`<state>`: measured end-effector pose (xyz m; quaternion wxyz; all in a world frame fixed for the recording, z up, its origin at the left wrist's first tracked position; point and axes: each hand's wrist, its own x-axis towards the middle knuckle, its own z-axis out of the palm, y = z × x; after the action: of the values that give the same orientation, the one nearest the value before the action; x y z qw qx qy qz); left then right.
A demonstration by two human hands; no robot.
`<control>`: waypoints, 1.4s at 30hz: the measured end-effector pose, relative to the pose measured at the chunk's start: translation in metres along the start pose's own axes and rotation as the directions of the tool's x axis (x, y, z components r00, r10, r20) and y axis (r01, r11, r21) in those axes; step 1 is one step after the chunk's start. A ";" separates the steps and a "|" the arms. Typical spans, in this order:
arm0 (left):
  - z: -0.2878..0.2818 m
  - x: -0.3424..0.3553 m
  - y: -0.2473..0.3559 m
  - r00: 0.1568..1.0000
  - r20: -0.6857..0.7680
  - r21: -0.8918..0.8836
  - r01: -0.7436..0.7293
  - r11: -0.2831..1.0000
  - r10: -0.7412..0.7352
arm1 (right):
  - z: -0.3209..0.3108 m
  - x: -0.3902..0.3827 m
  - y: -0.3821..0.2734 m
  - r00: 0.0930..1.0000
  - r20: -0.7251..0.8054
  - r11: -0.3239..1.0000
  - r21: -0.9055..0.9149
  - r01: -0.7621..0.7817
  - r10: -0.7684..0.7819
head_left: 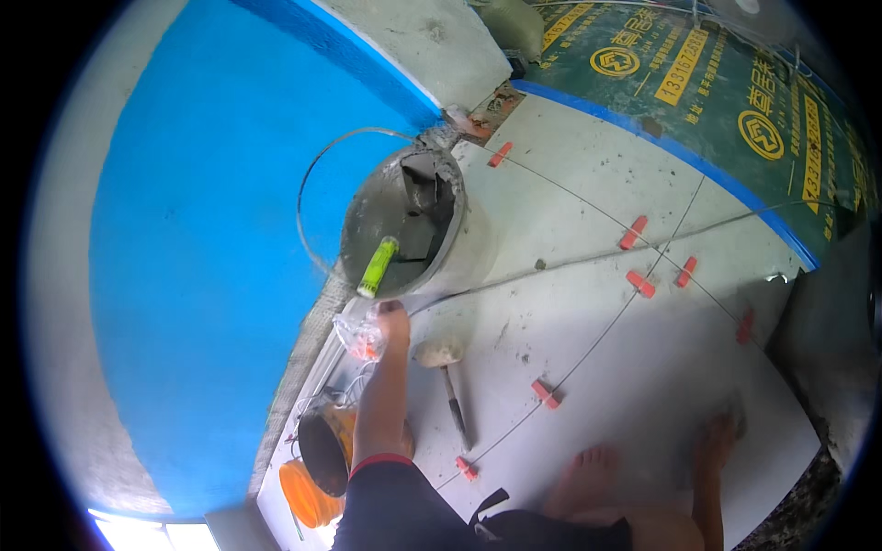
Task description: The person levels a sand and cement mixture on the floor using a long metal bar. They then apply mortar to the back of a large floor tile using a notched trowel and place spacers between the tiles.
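My left hand point(394, 321) is closed on a transparent plastic bag point(358, 336) with orange-red pieces inside, just in front of a mortar-smeared bucket point(478, 241). A bright green cylindrical thing point(378, 266), perhaps a tool handle, leans in the bucket's mouth. Beside my left forearm lies a mallet point(439, 353) with a pale head and dark handle. Over at the right, my right hand point(722, 430) is down at the pale floor tiles point(551, 321); blur and shadow hide its fingers. Several red wedges point(640, 284) sit along the tile joints.
A blue-painted wall surface point(230, 239) rises on the left. An orange container point(308, 493) and a dark-mouthed bucket point(323, 447) stand near my left arm. A cable point(570, 262) crosses the tiles. Green printed sheeting point(698, 92) covers the far right. My bare foot point(588, 468) is near the lower edge.
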<state>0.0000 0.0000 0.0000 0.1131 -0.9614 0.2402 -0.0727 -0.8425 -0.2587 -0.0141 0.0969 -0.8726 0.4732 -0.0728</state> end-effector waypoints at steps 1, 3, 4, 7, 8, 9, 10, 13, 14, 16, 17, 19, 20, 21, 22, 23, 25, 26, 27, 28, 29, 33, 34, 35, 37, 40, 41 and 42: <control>-0.010 -0.004 0.010 0.998 0.048 -0.034 0.039 0.999 -0.037 | -0.010 -0.003 0.000 0.989 0.151 0.997 -0.078 0.001 0.011; -0.017 -0.003 0.035 0.976 0.145 -0.160 0.186 0.969 -0.164 | -0.032 0.003 0.010 0.946 0.316 0.990 -0.139 -0.038 0.080; -0.022 0.001 0.038 0.959 0.177 -0.206 0.256 0.944 -0.222 | -0.035 -0.006 -0.005 0.929 0.350 0.992 -0.087 -0.096 0.121; -0.026 0.012 0.053 0.922 0.206 -0.305 0.378 0.874 -0.327 | -0.017 0.008 -0.020 0.857 0.461 0.963 0.018 -0.269 0.231; -0.024 0.014 0.058 0.911 0.217 -0.330 0.408 0.851 -0.352 | -0.015 0.007 -0.019 0.794 0.532 0.942 -0.021 -0.336 0.295; -0.024 0.019 0.058 0.903 0.214 -0.354 0.427 0.832 -0.372 | -0.010 0.010 -0.022 0.893 0.397 0.968 0.041 -0.248 0.212; -0.021 0.022 0.059 0.895 0.218 -0.374 0.444 0.814 -0.388 | -0.011 0.007 -0.022 0.943 0.297 0.985 0.035 -0.170 0.152; -0.016 0.024 0.054 0.880 0.225 -0.435 0.475 0.765 -0.419 | -0.026 0.009 -0.016 0.911 0.382 0.962 0.148 -0.228 0.157; -0.017 0.023 0.053 0.876 0.225 -0.454 0.482 0.750 -0.427 | -0.032 0.012 -0.013 0.880 0.443 0.936 0.205 -0.287 0.172; -0.022 0.023 0.053 0.871 0.224 -0.505 0.487 0.713 -0.437 | -0.040 0.021 -0.004 0.864 0.493 0.977 0.111 -0.183 0.106; -0.024 0.024 0.053 0.868 0.222 -0.529 0.489 0.693 -0.443 | -0.040 0.025 -0.003 0.866 0.495 0.995 0.033 -0.091 0.063; -0.024 0.030 0.054 0.865 0.220 -0.576 0.488 0.656 -0.451 | -0.039 0.033 0.002 0.879 0.473 0.989 0.094 -0.118 0.060; -0.024 0.034 0.052 0.865 0.219 -0.598 0.485 0.638 -0.452 | -0.039 0.035 0.006 0.890 0.454 0.991 0.091 -0.094 0.043; -0.025 0.035 0.050 0.863 0.219 -0.628 0.482 0.611 -0.455 | -0.040 0.038 0.010 0.896 0.443 0.988 0.121 -0.100 0.036; -0.028 0.036 0.048 0.863 0.218 -0.671 0.471 0.573 -0.455 | -0.040 0.038 0.012 0.906 0.423 0.986 0.137 -0.094 0.028; -0.033 0.036 0.046 0.865 0.212 -0.718 0.453 0.528 -0.454 | -0.040 0.036 0.012 0.913 0.406 0.986 0.129 -0.102 0.041; -0.046 0.037 0.043 0.872 0.207 -0.811 0.406 0.420 -0.444 | -0.039 0.031 0.015 0.929 0.364 0.976 0.166 -0.141 0.072; -0.054 0.037 0.039 0.874 0.207 -0.858 0.378 0.347 -0.440 | -0.040 0.031 0.017 0.930 0.354 0.976 0.155 -0.156 0.092; -0.061 0.038 0.035 0.874 0.211 -0.898 0.350 0.268 -0.437 | -0.041 0.031 0.020 0.932 0.350 0.981 0.126 -0.147 0.095; -0.069 0.040 0.031 0.876 0.213 -0.930 0.317 0.185 -0.432 | -0.043 0.031 0.023 0.928 0.355 0.977 0.130 -0.170 0.115; -0.078 0.044 0.028 0.880 0.219 -0.953 0.285 0.099 -0.421 | -0.043 0.030 0.022 0.923 0.365 0.977 0.119 -0.174 0.120; -0.113 0.060 0.016 0.898 0.242 -0.964 0.181 -0.194 -0.367 | -0.046 0.032 0.021 0.930 0.347 0.968 0.166 -0.190 0.123; -0.120 0.065 0.013 0.904 0.249 -0.954 0.165 -0.251 -0.349 | -0.047 0.033 0.020 0.943 0.321 0.984 0.120 -0.131 0.086; -0.126 0.068 0.011 0.907 0.254 -0.942 0.153 -0.297 -0.337 | -0.047 0.034 0.020 0.949 0.301 0.975 0.162 -0.149 0.095; -0.133 0.072 0.008 0.909 0.265 -0.920 0.139 -0.366 -0.321 | -0.047 0.037 0.021 0.933 0.347 0.958 0.221 -0.180 0.096; -0.136 0.073 0.009 0.906 0.302 -0.883 0.149 -0.445 -0.296 | -0.048 0.041 0.024 0.902 0.400 0.967 0.115 -0.228 0.165; -0.136 0.072 0.011 0.906 0.311 -0.872 0.150 -0.467 -0.289 | -0.050 0.041 0.025 0.902 0.406 0.963 0.149 -0.223 0.146; -0.137 0.072 0.012 0.903 0.320 -0.862 0.152 -0.483 -0.286 | -0.053 0.042 0.026 0.876 0.451 0.957 0.138 -0.255 0.169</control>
<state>0.0307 -0.0700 0.1347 -0.7694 -0.6305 -0.0209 0.1004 -0.8530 -0.3131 0.0328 0.2916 -0.7957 0.5233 0.0892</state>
